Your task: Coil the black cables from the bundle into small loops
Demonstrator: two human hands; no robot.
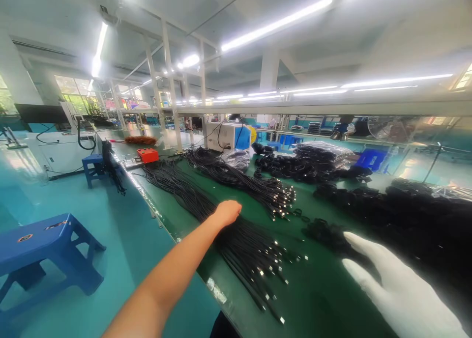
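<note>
A long bundle of black cables (191, 190) with small white-tipped ends lies along the green bench top. My bare left hand (227, 212) is closed over the middle of this bundle, its fingers curled around cables and partly hidden from view. A second bundle of black cables (236, 173) lies beyond it. My right hand (391, 274), in a white glove, is at the lower right, thumb and forefinger apart with nothing seen between them. Just past its fingertips is a small heap of black rings (326, 230), close to a larger dark pile (398, 210).
A red box (147, 155) stands at the bench's left edge, near a brown fluffy duster (140, 140). Behind the cables are a white and blue machine (224, 135) and clear plastic bags (324, 151). Blue stools (47, 244) stand on the floor at left. A shelf (332, 109) spans the bench.
</note>
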